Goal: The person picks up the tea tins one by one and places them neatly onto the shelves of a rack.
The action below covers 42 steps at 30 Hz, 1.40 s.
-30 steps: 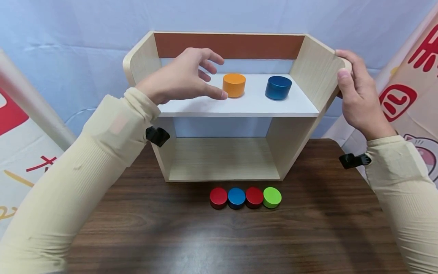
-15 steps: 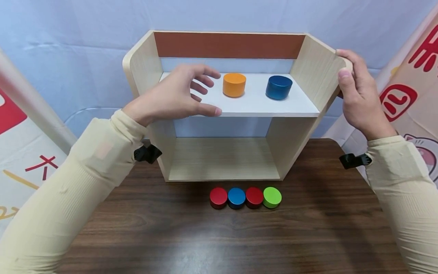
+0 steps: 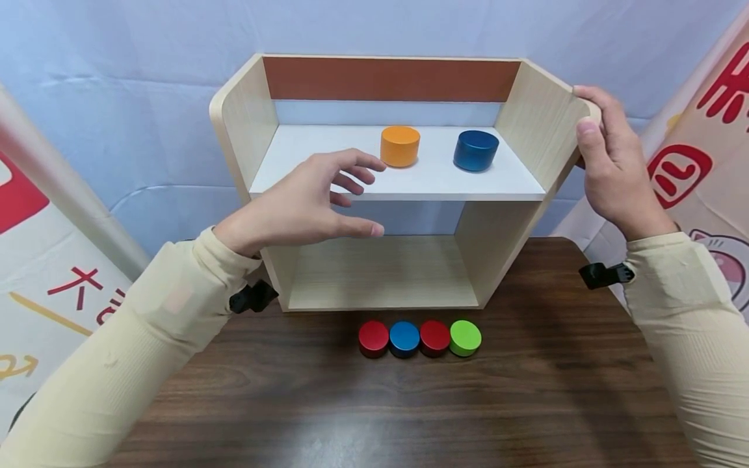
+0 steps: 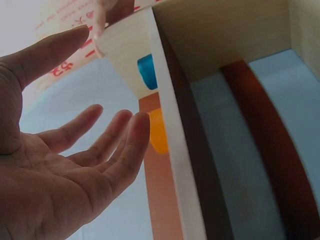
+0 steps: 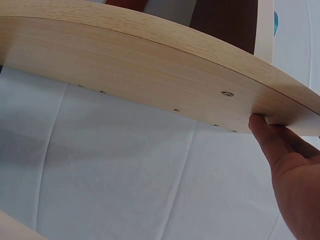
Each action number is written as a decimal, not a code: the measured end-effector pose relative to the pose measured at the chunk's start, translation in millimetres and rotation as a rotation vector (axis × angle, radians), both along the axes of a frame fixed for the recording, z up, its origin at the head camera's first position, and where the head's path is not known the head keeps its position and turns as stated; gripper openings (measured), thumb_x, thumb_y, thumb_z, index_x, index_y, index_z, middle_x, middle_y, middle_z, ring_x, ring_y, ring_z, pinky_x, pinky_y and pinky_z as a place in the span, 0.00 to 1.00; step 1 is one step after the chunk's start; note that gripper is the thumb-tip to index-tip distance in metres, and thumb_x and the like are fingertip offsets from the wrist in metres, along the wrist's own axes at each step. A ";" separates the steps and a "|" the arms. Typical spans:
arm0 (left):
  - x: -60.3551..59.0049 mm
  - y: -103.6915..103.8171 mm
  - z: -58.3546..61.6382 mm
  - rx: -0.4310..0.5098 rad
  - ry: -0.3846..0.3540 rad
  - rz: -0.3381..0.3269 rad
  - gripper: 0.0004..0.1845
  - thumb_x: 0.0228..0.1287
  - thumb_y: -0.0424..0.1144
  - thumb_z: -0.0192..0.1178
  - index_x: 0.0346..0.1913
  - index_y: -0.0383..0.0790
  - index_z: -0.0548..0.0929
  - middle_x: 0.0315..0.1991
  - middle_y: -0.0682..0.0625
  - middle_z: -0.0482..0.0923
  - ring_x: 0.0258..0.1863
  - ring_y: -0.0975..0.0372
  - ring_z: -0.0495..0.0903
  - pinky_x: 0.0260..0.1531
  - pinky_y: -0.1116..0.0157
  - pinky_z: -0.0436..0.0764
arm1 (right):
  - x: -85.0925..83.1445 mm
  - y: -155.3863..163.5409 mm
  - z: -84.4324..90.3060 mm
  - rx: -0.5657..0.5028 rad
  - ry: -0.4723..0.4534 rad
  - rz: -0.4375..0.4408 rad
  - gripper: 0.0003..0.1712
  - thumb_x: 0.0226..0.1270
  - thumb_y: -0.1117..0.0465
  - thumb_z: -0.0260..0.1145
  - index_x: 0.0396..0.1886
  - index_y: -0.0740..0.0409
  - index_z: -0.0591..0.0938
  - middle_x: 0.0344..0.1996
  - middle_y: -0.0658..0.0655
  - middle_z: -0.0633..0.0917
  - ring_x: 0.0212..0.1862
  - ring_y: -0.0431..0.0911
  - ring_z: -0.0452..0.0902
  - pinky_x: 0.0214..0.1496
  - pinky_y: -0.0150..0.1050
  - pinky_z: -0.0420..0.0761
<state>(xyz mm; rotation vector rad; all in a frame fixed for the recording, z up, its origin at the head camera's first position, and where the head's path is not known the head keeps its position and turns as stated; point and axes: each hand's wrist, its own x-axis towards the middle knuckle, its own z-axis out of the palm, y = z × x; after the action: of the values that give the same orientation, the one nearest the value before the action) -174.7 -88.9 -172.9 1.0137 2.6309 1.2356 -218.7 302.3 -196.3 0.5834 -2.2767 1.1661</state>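
Observation:
A pale wooden shelf unit (image 3: 246, 117) stands on the dark table (image 3: 409, 403). An orange cylinder (image 3: 400, 145) and a blue cylinder (image 3: 476, 149) sit on its white upper shelf (image 3: 328, 175); both show in the left wrist view, the orange cylinder (image 4: 157, 131) below the blue cylinder (image 4: 147, 71). My left hand (image 3: 310, 201) hovers empty in front of the shelf's front edge, fingers spread and loose. My right hand (image 3: 608, 162) grips the unit's top right corner, thumb on the front; the right wrist view shows its thumb (image 5: 272, 140) against the side panel (image 5: 150, 65).
Four flat discs lie in a row in front of the unit: red (image 3: 374, 338), blue (image 3: 404, 338), red (image 3: 435, 337), green (image 3: 465, 337). The lower compartment (image 3: 380, 270) holds nothing. Printed banners (image 3: 696, 169) flank both sides, with a blue cloth backdrop behind.
My left hand has drawn back and down from beside the orange cylinder on the upper shelf to in front of the shelf's edge. The right hand has stayed on the corner.

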 end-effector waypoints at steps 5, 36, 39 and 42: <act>3.9 -0.2 -12.5 0.006 -0.007 -0.027 0.37 0.55 0.36 0.77 0.68 0.37 0.73 0.60 0.44 0.76 0.56 0.55 0.77 0.58 0.58 0.78 | 0.8 -0.4 0.2 0.004 -0.002 -0.003 0.29 0.81 0.58 0.49 0.78 0.43 0.62 0.60 0.48 0.69 0.54 0.46 0.68 0.68 0.46 0.72; 9.1 1.4 -94.5 -0.027 -0.042 -0.085 0.36 0.56 0.36 0.77 0.67 0.37 0.74 0.61 0.47 0.76 0.58 0.56 0.76 0.56 0.59 0.79 | -0.8 1.1 0.5 0.009 -0.009 -0.010 0.29 0.81 0.58 0.49 0.78 0.42 0.61 0.60 0.47 0.68 0.55 0.46 0.68 0.68 0.46 0.73; 8.0 1.4 -107.1 -0.037 -0.043 -0.077 0.36 0.56 0.37 0.77 0.67 0.37 0.74 0.61 0.46 0.76 0.57 0.55 0.76 0.56 0.59 0.79 | -0.6 1.1 0.2 0.011 -0.010 -0.011 0.29 0.81 0.58 0.49 0.78 0.42 0.61 0.60 0.47 0.68 0.56 0.46 0.67 0.69 0.48 0.72; 8.0 0.8 -119.4 -0.057 -0.028 -0.062 0.36 0.56 0.37 0.77 0.67 0.37 0.74 0.60 0.46 0.77 0.57 0.54 0.76 0.56 0.58 0.80 | -0.3 0.8 0.1 0.010 -0.010 -0.010 0.29 0.82 0.58 0.49 0.78 0.42 0.61 0.61 0.47 0.68 0.56 0.46 0.67 0.69 0.48 0.71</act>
<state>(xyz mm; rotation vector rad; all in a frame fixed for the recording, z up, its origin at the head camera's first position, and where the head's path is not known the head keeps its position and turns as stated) -166.7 -88.1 -292.3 1.0515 2.5774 1.1467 -219.0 303.1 -196.2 0.5706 -2.2929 1.1560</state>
